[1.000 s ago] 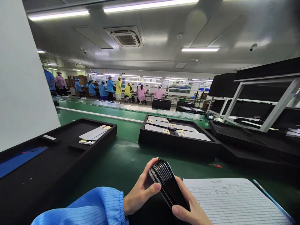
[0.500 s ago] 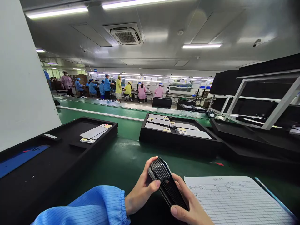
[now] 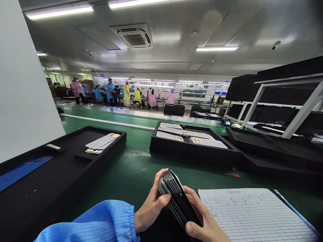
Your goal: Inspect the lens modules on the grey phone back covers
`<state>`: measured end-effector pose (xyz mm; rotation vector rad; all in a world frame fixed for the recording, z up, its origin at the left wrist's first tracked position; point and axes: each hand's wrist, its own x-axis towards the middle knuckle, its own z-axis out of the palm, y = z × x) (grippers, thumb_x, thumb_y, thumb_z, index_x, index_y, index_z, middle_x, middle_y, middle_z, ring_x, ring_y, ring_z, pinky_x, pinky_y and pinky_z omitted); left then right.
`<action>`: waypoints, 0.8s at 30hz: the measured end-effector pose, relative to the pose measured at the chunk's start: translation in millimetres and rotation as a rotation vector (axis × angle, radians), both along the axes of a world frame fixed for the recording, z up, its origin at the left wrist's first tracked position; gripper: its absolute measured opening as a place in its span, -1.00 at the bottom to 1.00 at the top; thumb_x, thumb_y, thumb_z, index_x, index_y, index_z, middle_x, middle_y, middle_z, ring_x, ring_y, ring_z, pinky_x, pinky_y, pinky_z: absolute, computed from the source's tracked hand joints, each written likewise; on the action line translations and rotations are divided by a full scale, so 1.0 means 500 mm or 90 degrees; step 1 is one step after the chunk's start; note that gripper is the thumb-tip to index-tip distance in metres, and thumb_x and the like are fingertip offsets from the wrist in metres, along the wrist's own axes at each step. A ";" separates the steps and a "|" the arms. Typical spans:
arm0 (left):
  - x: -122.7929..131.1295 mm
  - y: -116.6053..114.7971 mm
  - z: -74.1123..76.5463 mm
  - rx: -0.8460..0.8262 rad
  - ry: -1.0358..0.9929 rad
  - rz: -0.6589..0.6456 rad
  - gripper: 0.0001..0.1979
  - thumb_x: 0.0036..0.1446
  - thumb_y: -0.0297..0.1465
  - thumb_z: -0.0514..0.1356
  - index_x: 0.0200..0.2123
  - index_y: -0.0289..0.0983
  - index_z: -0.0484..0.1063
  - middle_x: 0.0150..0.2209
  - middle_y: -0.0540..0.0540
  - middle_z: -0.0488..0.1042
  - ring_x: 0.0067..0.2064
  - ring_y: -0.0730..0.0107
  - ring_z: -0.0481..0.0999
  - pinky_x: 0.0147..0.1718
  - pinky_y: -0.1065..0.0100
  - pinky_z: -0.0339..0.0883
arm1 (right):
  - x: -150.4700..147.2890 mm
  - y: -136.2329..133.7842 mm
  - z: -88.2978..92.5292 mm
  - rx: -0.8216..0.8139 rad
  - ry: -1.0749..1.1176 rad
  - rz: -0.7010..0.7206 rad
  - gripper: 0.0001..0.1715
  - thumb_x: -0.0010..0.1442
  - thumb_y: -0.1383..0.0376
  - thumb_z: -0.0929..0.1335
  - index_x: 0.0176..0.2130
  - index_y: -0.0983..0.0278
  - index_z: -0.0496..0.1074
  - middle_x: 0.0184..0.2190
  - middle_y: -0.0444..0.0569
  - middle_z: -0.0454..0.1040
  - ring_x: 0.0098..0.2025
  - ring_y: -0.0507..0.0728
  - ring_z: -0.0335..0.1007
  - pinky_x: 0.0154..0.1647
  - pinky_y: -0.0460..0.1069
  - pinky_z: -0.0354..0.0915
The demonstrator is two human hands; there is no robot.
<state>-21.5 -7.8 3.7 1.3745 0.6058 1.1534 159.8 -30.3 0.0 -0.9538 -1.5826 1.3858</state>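
Note:
A stack of several thin dark panels with rounded corners (image 3: 178,198), shaped like phone back covers, is held tilted over the green work surface (image 3: 121,174). My left hand (image 3: 153,201) grips its upper left end, thumb on the near edges and fingers round the far side. Lower down, my right hand (image 3: 202,218) clasps the stack's right side, with its thumb across the near edge. Both hands are closed on the stack. To the right of my right hand lies a printed paper form (image 3: 252,215) with a pen (image 3: 294,210) along its right edge.
A black foam tray (image 3: 191,149) ahead holds several white panels with camera cutouts. At left, another black tray (image 3: 108,159) holds more white panels (image 3: 102,143) and a blue panel (image 3: 22,173). Black trays (image 3: 267,148) stand at right. Co-workers (image 3: 111,90) are in the background.
The stack has shifted very slightly left in my hands, its edges a little more fanned. In the background, a person in blue has turned and carries a dark box; a person in pink has moved right.

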 end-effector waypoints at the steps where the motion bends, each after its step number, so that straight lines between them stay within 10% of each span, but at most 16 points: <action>1: 0.000 -0.001 0.000 -0.001 -0.004 -0.004 -0.39 0.03 -0.24 0.10 0.13 -0.17 -0.05 -0.11 -0.07 0.27 -0.11 0.28 0.25 -0.03 0.23 0.08 | 0.000 0.000 -0.001 -0.002 0.000 -0.001 -0.04 -0.17 -0.13 0.39 0.12 0.14 0.07 -0.05 0.07 0.33 -0.01 0.29 0.27 0.00 0.11 0.14; 24: 0.004 0.001 -0.003 -0.004 -0.019 0.006 -0.43 0.06 -0.29 0.13 0.10 -0.14 -0.05 -0.13 -0.04 0.27 -0.14 0.35 0.26 -0.07 0.27 0.10 | -0.002 0.000 -0.001 0.007 -0.028 -0.024 -0.03 -0.19 -0.14 0.38 0.11 0.18 0.10 -0.07 0.07 0.36 -0.01 0.29 0.28 0.02 0.10 0.15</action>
